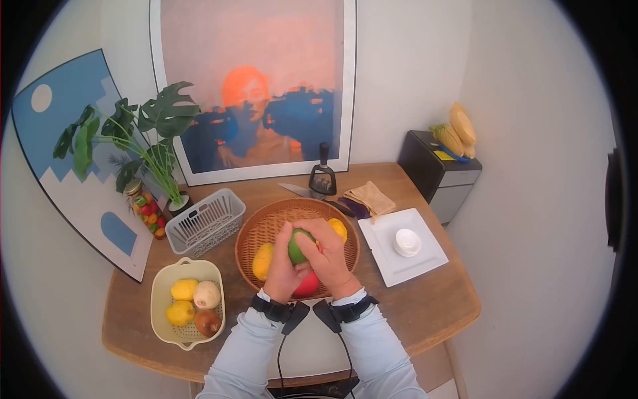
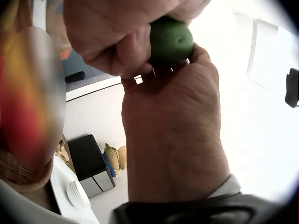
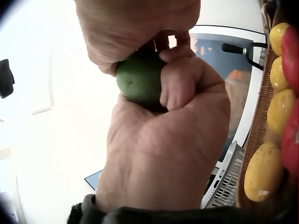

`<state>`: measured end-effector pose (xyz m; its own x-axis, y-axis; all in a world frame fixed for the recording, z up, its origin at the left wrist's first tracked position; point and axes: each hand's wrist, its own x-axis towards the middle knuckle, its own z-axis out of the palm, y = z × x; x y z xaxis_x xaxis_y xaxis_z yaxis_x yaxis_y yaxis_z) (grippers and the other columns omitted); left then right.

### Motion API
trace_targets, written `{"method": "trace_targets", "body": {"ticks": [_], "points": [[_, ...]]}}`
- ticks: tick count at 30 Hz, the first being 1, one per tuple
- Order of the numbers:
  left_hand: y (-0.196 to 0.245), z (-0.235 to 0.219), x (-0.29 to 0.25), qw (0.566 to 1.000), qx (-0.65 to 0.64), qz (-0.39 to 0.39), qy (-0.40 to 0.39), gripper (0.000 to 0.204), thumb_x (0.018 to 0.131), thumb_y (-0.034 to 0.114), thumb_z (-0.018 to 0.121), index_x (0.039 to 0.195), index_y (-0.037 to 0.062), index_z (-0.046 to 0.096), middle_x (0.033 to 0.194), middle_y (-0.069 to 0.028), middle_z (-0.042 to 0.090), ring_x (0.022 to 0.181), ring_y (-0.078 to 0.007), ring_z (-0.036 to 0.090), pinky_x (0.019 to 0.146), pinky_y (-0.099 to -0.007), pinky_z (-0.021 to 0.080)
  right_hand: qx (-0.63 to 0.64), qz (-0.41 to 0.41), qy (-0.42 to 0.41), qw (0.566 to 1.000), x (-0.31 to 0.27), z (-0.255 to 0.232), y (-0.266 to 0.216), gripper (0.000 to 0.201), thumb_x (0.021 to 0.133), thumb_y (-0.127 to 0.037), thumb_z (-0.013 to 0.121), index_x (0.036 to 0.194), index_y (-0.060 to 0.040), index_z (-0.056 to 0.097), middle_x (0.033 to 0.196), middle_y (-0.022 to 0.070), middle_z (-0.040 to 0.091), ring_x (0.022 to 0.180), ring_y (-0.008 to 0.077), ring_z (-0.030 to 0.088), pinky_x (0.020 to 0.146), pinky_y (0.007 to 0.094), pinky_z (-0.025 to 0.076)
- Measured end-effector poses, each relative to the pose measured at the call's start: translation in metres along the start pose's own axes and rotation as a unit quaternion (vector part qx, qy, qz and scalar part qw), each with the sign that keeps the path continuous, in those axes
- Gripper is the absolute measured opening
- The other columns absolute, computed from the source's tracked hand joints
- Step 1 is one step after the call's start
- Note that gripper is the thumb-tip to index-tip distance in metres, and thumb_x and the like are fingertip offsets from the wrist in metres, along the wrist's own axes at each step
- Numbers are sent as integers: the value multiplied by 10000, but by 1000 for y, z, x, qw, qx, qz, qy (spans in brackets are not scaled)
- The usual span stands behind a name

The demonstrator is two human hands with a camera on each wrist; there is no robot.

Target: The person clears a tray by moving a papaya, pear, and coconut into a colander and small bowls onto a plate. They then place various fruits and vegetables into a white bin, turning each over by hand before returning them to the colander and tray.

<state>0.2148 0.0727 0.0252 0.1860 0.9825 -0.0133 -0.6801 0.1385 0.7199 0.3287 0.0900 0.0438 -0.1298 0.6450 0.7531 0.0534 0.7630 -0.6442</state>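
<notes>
Both hands cup one smooth green oval fruit above a round wicker basket. My left hand grips it from the left, and its fingers are partly hidden behind the fruit. From the other side my right hand holds it with curled fingers. In the right wrist view the green fruit shows a small dimple on its skin. Beneath the hands, the basket contains yellow fruits, such as a speckled yellow one, and a red fruit.
A cream colander with yellow fruits and onions stands left; a grey basket lies behind it. On the right is a white square tray with small white bowls. A knife, a black-handled tool and a cloth lie behind.
</notes>
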Motion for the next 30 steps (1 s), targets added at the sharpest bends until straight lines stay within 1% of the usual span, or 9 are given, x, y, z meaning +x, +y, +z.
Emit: {"method": "trace_targets", "body": {"ticks": [4, 7, 10, 13, 19, 22, 25, 28, 30], "points": [[-2, -1, 1, 999, 6, 35, 2, 418, 1008, 533, 435, 898, 156, 581, 664, 53, 527, 437, -47, 379, 389, -196, 257, 78, 103, 20, 991, -5, 4, 4, 215, 923, -144, 618, 1064, -4, 701, 988, 131, 695, 919, 286, 641, 831, 355, 491], [1, 2, 0, 1000, -6, 20, -13, 400, 1010, 515, 442, 918, 148, 572, 661, 61, 513, 441, -41, 377, 390, -197, 255, 5, 36, -7, 999, -2, -2, 3, 239, 948, -158, 598, 1098, 0, 696, 999, 139, 701, 927, 274, 652, 829, 343, 503], [0, 21, -2, 991, 0, 40, 124, 386, 1018, 490, 439, 921, 138, 565, 655, 56, 507, 442, -34, 371, 390, -198, 255, -43, -16, -3, 999, -1, 1, 3, 250, 952, -163, 596, 1112, 4, 693, 1030, 153, 697, 921, 270, 656, 816, 338, 507], [-4, -1, 1, 989, 83, 117, 37, 373, 1022, 471, 441, 921, 133, 564, 677, 46, 521, 467, -33, 407, 395, -195, 266, 54, 69, 17, 996, -4, 4, 4, 258, 966, -172, 578, 1115, 7, 688, 1059, 164, 689, 936, 285, 657, 843, 356, 503], [-5, 8, 0, 988, 66, 114, 81, 353, 1021, 447, 460, 909, 126, 555, 707, 41, 516, 496, -41, 431, 398, -195, 263, -82, -7, -15, 997, -2, 4, -2, 294, 1011, -186, 501, 1143, 15, 668, 1097, 159, 678, 991, 292, 651, 901, 367, 487], [-9, 9, 3, 976, 94, 159, 119, 381, 1015, 492, 452, 922, 145, 578, 704, 43, 555, 501, -40, 475, 404, -186, 297, 50, 67, 2, 997, -5, 7, 9, 289, 984, -189, 549, 1159, 16, 654, 1071, 174, 678, 993, 314, 646, 899, 369, 489], [-5, -1, 1, 981, 110, 129, 89, 357, 1017, 474, 465, 934, 148, 584, 735, 46, 569, 537, -40, 518, 399, -181, 305, 90, 107, -1, 990, -3, 3, 8, 309, 962, -225, 594, 1144, 19, 649, 1054, 194, 678, 989, 348, 640, 897, 384, 493], [-10, 3, 6, 975, 91, 150, 138, 359, 1025, 437, 468, 932, 111, 587, 773, 27, 578, 613, -68, 536, 466, -219, 367, -110, -7, 0, 994, -3, 6, 5, 340, 960, -275, 601, 1113, 24, 656, 1062, 217, 675, 995, 380, 635, 890, 400, 499], [-11, -6, 12, 930, 223, 252, 150, 347, 1027, 375, 482, 953, 57, 599, 792, -16, 598, 702, -117, 569, 566, -274, 435, -143, 3, 41, 989, -5, 11, 8, 353, 976, -312, 575, 1056, 19, 668, 992, 227, 682, 928, 394, 649, 827, 413, 515]]}}
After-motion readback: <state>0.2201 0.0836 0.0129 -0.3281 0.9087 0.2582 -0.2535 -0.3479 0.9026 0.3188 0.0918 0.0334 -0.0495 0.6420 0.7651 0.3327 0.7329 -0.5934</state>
